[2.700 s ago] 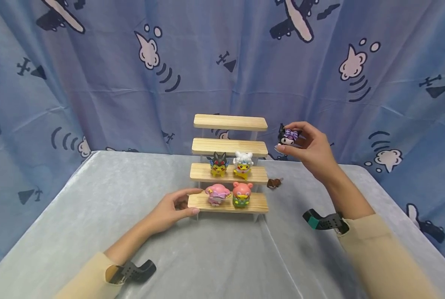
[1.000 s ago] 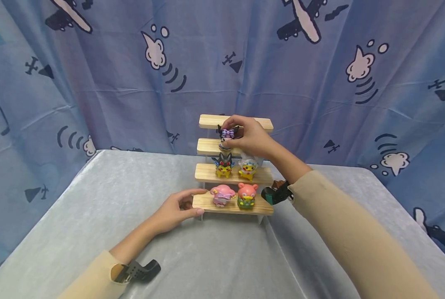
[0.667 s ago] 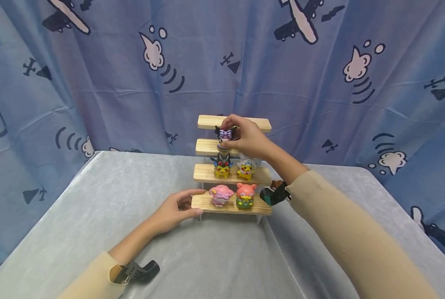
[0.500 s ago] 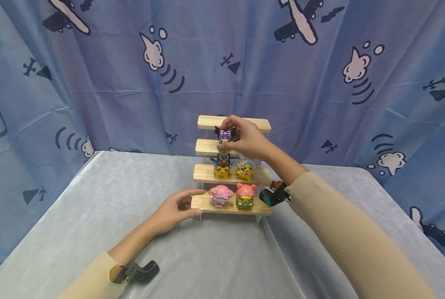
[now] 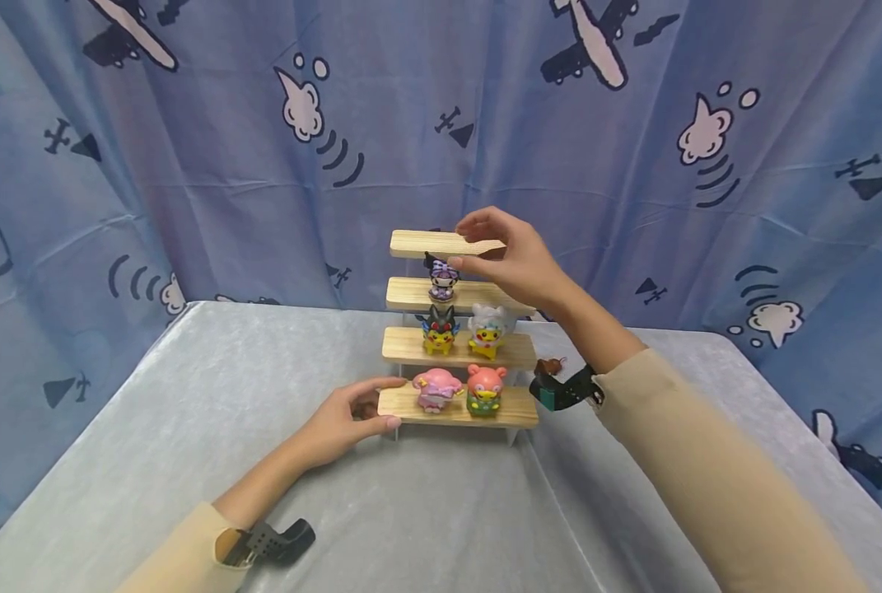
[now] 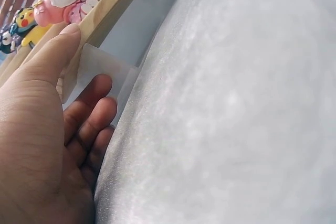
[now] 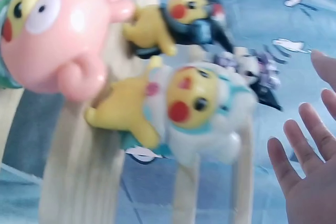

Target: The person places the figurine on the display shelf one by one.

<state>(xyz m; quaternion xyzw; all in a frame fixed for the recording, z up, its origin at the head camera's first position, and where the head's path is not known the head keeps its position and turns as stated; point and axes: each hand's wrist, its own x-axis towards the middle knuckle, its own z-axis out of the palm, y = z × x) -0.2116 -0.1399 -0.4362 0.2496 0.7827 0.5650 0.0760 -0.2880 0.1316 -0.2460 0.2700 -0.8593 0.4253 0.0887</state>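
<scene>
A tiered wooden display stand (image 5: 515,408) with clear supports stands mid-table. My left hand (image 5: 340,420) grips the left end of its lowest step, the thumb on the wood edge and the fingers curled by the clear support (image 6: 100,59). On the third step up, at left, sits a black-and-purple figurine (image 5: 443,284). Beside it my right hand (image 5: 518,257) hovers with fingers spread, apart from the figurine in the right wrist view. Below are a black-hooded yellow figurine (image 5: 439,333), a white-hooded yellow figurine (image 5: 487,333), a pink figurine (image 5: 436,391) and a coral-and-green figurine (image 5: 485,391).
A small brown object (image 5: 549,366) lies on the table right of the stand, partly behind the right wrist's black band (image 5: 562,389). Grey-white cloth (image 5: 211,379) covers the table. A blue printed curtain (image 5: 381,99) hangs behind.
My right hand brought the black-and-purple figurine from the right to the third step, let go of it, and drew back up and right with fingers opening. The left hand stays put.
</scene>
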